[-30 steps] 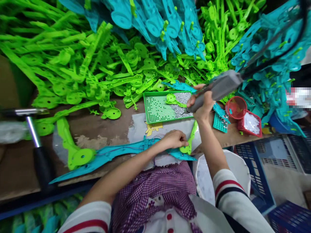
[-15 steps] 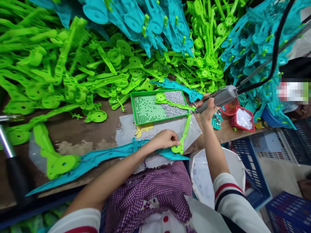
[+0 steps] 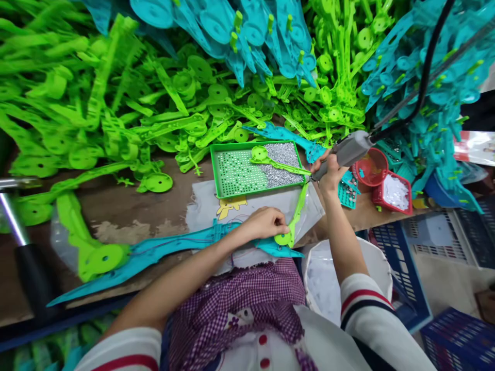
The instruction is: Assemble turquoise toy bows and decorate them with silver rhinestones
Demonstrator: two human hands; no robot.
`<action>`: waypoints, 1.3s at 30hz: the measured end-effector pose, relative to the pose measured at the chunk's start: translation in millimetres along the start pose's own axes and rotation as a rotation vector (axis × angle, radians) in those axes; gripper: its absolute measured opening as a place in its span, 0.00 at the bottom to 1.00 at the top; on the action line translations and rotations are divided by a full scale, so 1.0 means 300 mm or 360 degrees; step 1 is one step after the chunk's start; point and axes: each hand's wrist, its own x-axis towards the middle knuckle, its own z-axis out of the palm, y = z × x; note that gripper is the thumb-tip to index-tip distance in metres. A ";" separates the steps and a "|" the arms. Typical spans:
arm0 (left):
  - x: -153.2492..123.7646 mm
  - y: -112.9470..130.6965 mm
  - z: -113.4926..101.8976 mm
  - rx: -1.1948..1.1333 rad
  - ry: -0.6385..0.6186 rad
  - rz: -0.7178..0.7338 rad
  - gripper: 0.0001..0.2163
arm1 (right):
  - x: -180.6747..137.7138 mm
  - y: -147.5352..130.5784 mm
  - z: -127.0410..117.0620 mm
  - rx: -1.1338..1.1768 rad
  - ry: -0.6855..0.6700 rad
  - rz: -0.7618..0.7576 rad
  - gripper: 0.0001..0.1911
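In the head view, my right hand (image 3: pixel 328 175) is wrapped round a grey electric screwdriver (image 3: pixel 352 149) with a black cord. Its tip is over the upper end of a small lime-green plastic arm (image 3: pixel 297 208). My left hand (image 3: pixel 266 223) is closed, fingertips pinched at the round lower end of that arm, which meets a long turquoise plastic piece (image 3: pixel 174 245). A bigger lime-green part (image 3: pixel 102 260) is joined to the turquoise piece at its left. Just beyond my hands, a green perforated tray (image 3: pixel 235 172) holds many silvery screws (image 3: pixel 284 157), and another green arm (image 3: pixel 261 153) lies across it.
Heaps of lime-green parts (image 3: pixel 178 98) and turquoise parts (image 3: pixel 220 31) fill the back. A black-handled hammer (image 3: pixel 34 273) is at the left. Red baskets (image 3: pixel 409 203) stand at the right, above blue crates (image 3: pixel 444 335). A white bin (image 3: pixel 348 273) stands beside my lap.
The camera view has shifted slightly. Both hands keep nearly the same positions and grips; the screwdriver still points at the green arm's upper end.
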 end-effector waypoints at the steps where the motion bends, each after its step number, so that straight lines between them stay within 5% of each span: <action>1: 0.000 0.000 0.001 0.0004 0.0002 0.0008 0.10 | -0.002 0.005 -0.003 -0.0008 -0.0005 0.0005 0.22; 6: 0.001 -0.011 0.010 -0.0016 0.0027 0.0031 0.09 | 0.011 -0.069 0.022 0.0033 0.0068 0.0011 0.22; 9: 0.000 -0.015 0.012 -0.0003 0.0029 0.0048 0.09 | -0.010 -0.167 0.106 0.0143 0.0142 -0.0048 0.26; 11: -0.001 -0.014 0.010 -0.0002 0.0026 0.0063 0.09 | -0.050 -0.199 0.191 0.0257 -0.0018 -0.0048 0.29; 14: -0.003 -0.010 0.008 0.0005 0.0037 0.0069 0.09 | -0.119 -0.160 0.319 0.0294 -0.0338 0.0045 0.26; 17: -0.007 -0.004 0.008 -0.0006 0.0031 0.0065 0.09 | -0.154 -0.072 0.387 0.0234 -0.0403 0.0144 0.23; 22: -0.013 0.006 0.003 -0.0015 0.0036 0.0026 0.09 | -0.137 -0.005 0.383 0.0155 -0.0314 0.0144 0.24; 39: -0.009 -0.007 0.010 -0.0009 0.0033 0.0047 0.10 | -0.127 -0.028 0.390 0.0154 -0.0268 0.0175 0.26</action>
